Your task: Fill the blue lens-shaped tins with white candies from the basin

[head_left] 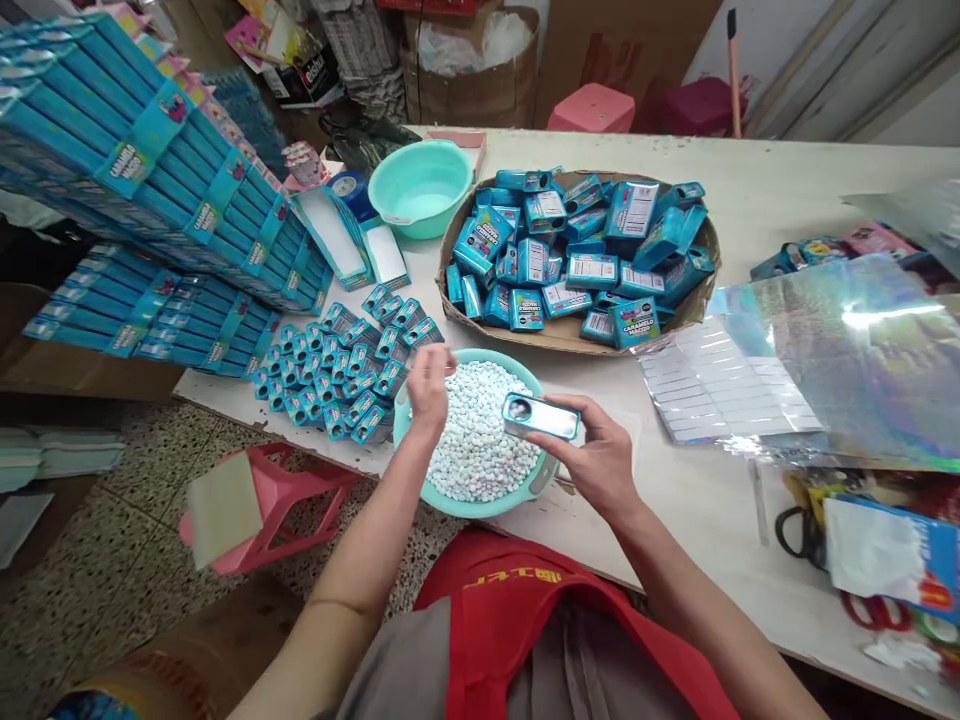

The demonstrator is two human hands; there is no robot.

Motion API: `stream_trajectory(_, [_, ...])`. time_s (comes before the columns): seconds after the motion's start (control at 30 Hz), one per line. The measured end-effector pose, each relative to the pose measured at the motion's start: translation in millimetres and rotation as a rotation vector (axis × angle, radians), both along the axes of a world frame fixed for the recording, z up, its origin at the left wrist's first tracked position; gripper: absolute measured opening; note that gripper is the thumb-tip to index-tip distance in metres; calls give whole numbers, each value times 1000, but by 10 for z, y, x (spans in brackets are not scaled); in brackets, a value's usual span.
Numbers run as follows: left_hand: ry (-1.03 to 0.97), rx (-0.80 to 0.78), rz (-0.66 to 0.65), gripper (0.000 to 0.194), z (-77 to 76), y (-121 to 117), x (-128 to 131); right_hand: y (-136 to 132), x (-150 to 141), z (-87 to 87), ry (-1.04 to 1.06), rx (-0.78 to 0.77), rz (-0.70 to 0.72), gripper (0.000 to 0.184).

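My right hand (600, 455) holds a small blue box (541, 417) lying sideways over the rim of a teal basin (480, 505) full of small white candies (476, 440). My left hand (430, 385) hovers over the candies at the basin's left side, fingers pinched together; what they hold is too small to make out. Left of the basin stand rows of small open blue boxes (337, 365).
A shallow cardboard tray (570, 335) heaped with closed blue boxes lies behind the basin. An empty teal bowl (420, 187) sits farther back. Stacks of blue cartons (150, 170) fill the left. Shiny foil sheets (847, 355) and scissors (802, 530) lie right. A pink stool (277, 500) lies tipped below.
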State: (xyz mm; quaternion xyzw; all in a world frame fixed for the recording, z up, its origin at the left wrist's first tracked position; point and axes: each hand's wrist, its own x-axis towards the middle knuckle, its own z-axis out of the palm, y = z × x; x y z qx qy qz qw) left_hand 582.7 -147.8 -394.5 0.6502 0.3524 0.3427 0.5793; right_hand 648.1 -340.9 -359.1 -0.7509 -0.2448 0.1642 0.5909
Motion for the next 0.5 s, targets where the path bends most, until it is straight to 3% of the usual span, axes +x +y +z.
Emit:
stream_trajectory(0.1, [458,231,-314,22,-489,50,14,-113,61,-83,-57,-32,-50,42])
stream_trajectory(0.2, [699,451,-455,27,-752,-88,13,-151,65,-165,-136,-67,-67,43])
stream_trajectory(0.3, [839,556,-447,30,-799,-216,-48,-149,33,-202,-169,-95,-79,42])
stream_trajectory(0.37, [838,545,-426,24,-797,-239,-111,-134,9,-211,-169,-109,-77,42])
stream_trajectory(0.5, [630,311,-251,18,-798,-202,-204,-79,-27,-228,-170,-125,-69,42])
